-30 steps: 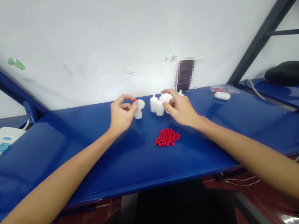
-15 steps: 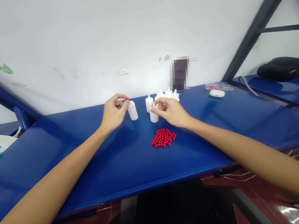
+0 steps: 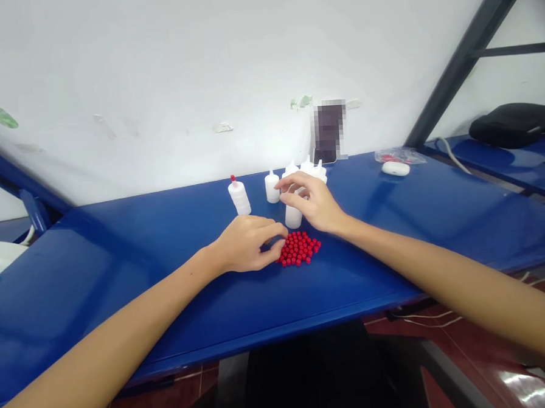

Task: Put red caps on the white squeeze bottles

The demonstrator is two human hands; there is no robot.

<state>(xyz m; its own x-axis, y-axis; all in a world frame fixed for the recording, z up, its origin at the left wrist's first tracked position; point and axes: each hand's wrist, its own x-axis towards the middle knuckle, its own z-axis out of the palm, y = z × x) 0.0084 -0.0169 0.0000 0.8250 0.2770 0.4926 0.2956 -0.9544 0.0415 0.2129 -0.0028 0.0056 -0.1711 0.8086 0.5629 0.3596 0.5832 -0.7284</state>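
My left hand reaches palm-down to the left edge of a pile of small red caps. Its thumb and index finger are apart at the nearest caps. My right hand is open, its fingers curved and apart, over a white squeeze bottle whose top is hidden behind the fingers. To the left, a white bottle with a red cap on its nozzle stands on its own. Another white bottle, with a bare nozzle, stands just left of my right fingertips. Several more white nozzle bottles are partly hidden behind that hand.
The blue table runs along a white wall. A blurred-out phone-like object leans there behind the bottles. To the right lie a white case and a clear plastic bag with red bits inside.
My left hand has left the left bottle, whose red cap now shows on its nozzle, and moved right and down to the caps. The bottle under my right hand has shifted slightly right.
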